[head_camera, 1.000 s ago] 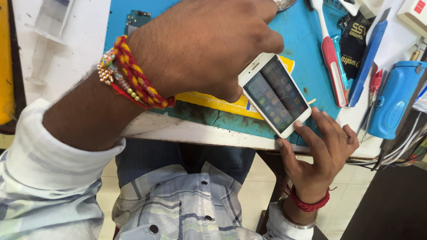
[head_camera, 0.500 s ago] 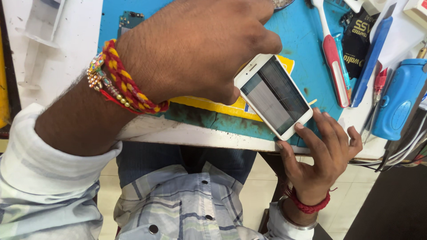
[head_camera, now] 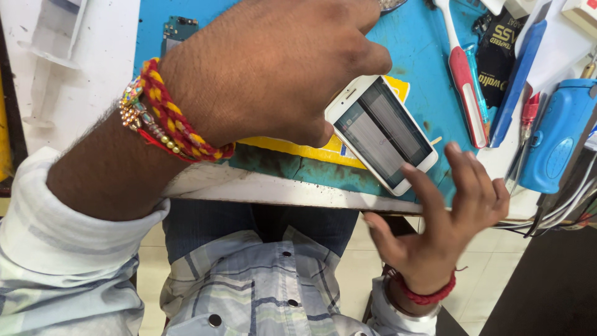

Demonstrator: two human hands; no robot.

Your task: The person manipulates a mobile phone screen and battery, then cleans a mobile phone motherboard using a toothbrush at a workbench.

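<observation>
Head view: my left hand (head_camera: 273, 68) grasps the white phone (head_camera: 380, 132) over the blue mat (head_camera: 429, 62), its fingertips hidden; my right hand (head_camera: 444, 214), fingers spread and released, touches the phone's lower edge.

Single head-worn view, looking steeply down, close over blue mat (head_camera: 429, 74), lap

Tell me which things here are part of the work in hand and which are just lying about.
In hand:
white smartphone, lit screen, gripped at its top by the left hand
right hand, a fingertip at the phone's lower edge

Lying about:
red-and-white toothbrush
blue box-shaped tool
circuit board
syringe
blue work mat
</observation>
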